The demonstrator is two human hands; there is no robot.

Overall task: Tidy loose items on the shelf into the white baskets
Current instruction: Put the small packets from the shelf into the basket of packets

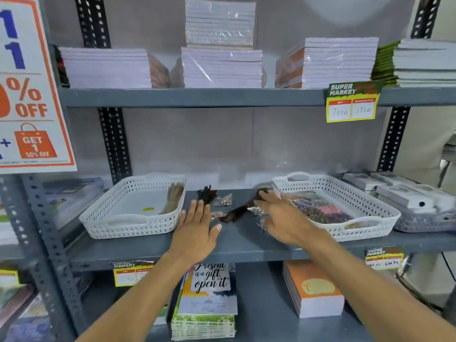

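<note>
Partly done: left basket (98, 215) and right basket (385, 211) hold some items. Dark bundles (234, 213) and small packets (222, 200) remain on the shelf (246, 240). Left hand (195, 230) and right hand (283, 218) are both spread, holding nothing.

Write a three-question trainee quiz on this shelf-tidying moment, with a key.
1. True or false: both hands, left hand and right hand, are open above the shelf.
2. Which basket holds colourful packets: A left basket, B right basket?
3. Fill in: the dark bundles lie ____ the two baskets.

Key: 1 true; 2 B; 3 between.
</note>
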